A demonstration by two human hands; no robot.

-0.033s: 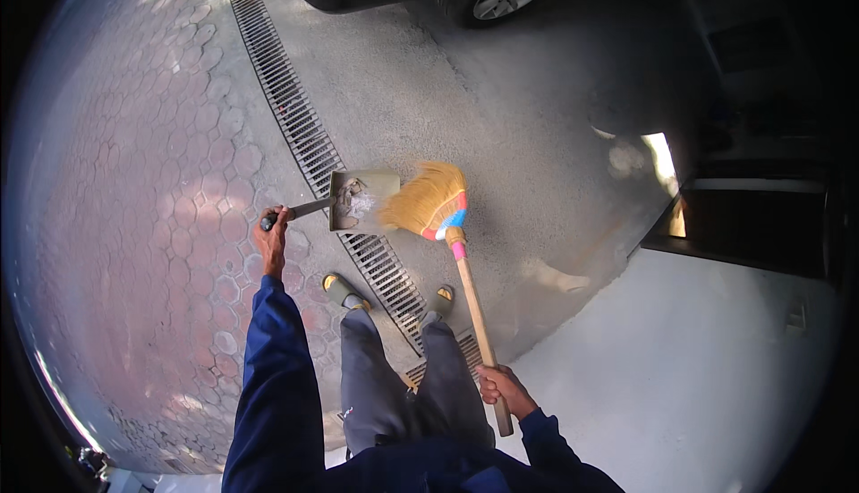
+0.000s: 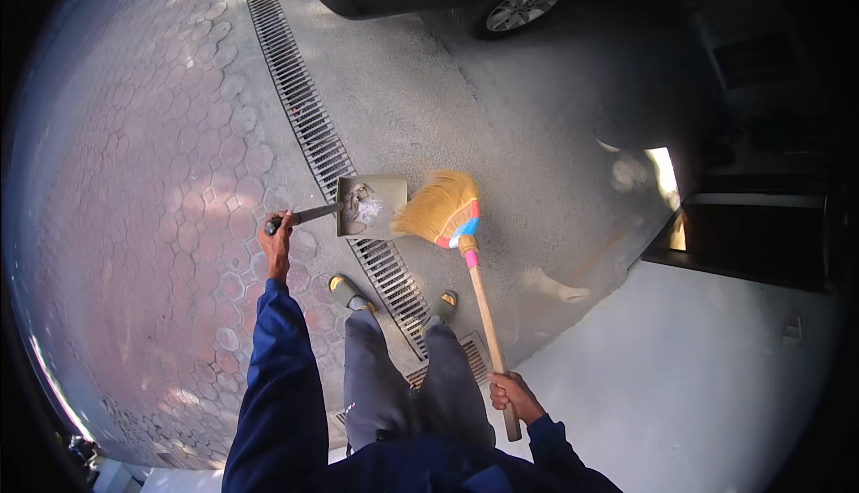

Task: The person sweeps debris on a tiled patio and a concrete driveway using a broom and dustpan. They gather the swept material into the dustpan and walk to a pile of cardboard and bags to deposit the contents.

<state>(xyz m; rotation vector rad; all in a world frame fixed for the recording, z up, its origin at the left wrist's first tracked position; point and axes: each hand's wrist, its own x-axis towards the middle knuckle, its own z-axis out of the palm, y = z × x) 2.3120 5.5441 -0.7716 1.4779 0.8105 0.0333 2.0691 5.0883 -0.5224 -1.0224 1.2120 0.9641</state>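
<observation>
A long-handled dustpan (image 2: 386, 196) rests on the concrete, partly over the drain grate, its open side facing right. Grey and whitish debris (image 2: 361, 208) lies inside it. My left hand (image 2: 276, 247) is closed around the end of the dustpan's dark handle (image 2: 315, 213). Against the pan's open edge are the tan bristles of a broom (image 2: 440, 209), bound with red, blue and white bands. Its wooden stick (image 2: 486, 314) slants back toward me. Near the stick's lower end, my right hand (image 2: 514, 396) is wrapped round it.
A slotted drain grate (image 2: 291, 81) runs from the far left toward my feet, one shoe (image 2: 349, 292) on either side. Hexagonal pavers (image 2: 170, 225) cover the left. A dark car's wheel (image 2: 523, 10) stands at the far side. A pale wall (image 2: 644, 377) rises at the right.
The whole view has shifted slightly, so everything sits a little further right and down. The broom's bristles overlap the dustpan's edge slightly less. Both hands keep their hold.
</observation>
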